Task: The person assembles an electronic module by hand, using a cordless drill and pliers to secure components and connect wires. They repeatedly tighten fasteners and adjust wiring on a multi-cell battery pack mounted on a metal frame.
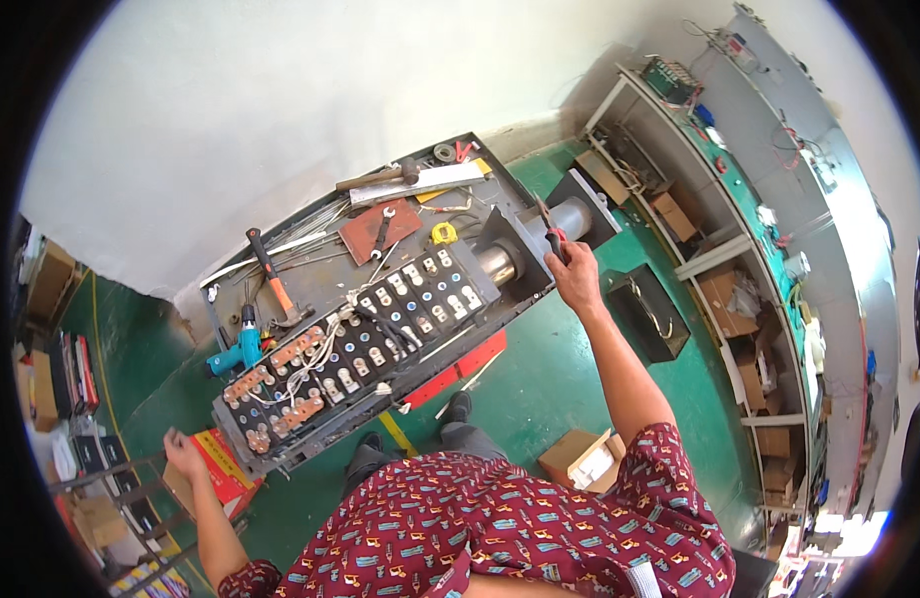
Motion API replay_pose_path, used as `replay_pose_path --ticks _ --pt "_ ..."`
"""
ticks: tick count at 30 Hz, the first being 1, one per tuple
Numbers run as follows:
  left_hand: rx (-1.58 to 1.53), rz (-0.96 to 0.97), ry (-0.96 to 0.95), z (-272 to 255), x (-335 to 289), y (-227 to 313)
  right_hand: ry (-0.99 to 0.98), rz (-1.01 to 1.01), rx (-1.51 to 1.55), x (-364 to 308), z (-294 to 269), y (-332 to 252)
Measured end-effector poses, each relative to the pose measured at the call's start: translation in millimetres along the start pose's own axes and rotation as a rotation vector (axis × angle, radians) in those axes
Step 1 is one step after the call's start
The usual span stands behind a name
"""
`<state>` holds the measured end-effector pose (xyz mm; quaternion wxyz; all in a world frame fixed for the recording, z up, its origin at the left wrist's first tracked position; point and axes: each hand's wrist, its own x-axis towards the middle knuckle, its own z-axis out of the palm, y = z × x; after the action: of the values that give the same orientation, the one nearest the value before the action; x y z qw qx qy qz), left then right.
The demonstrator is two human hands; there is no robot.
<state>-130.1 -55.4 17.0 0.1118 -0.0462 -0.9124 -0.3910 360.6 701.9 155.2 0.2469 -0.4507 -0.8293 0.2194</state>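
My right hand (pixel 577 271) is closed round the handles of red-and-black pliers (pixel 553 231), raised beside the grey metal plates and cylinder at the bench's right end. Their metal jaws point away from me. Off the bench's left end, my left hand (pixel 185 453) hangs beside a red-and-yellow box (pixel 224 466); its fingers look loosely apart and nothing shows in them. Between my hands lies a long black block (pixel 387 317) with rows of metal terminals, copper bars (pixel 299 344) and loose white wires (pixel 315 361).
On the dark workbench (pixel 325 261) lie a hammer (pixel 269 271), a teal power drill (pixel 243 344), a wrench (pixel 382 231), a mallet (pixel 385 177) and a yellow tape measure (pixel 443 233). A black bin (pixel 647 314) and open carton (pixel 583 458) stand on the floor. Shelving (pixel 714 261) lines the right.
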Motion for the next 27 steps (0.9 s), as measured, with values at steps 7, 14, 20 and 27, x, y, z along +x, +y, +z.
replay_pose_path --ticks 7,14,20,27 --pt "0.246 -0.353 0.139 -80.4 -211.4 -3.8 0.014 -0.305 -0.075 26.5 50.2 31.0" --pt "0.073 -0.342 -0.408 -19.7 -387.2 84.5 -0.085 -0.214 -0.023 21.8 39.0 20.3" --pt "-0.18 -0.195 -0.61 48.9 -366.3 189.8 -0.133 -0.196 -0.052 20.7 34.8 19.6" --pt "-0.262 -0.15 -0.65 67.1 -314.9 257.9 -0.128 -0.12 -0.2 18.7 33.2 9.6"
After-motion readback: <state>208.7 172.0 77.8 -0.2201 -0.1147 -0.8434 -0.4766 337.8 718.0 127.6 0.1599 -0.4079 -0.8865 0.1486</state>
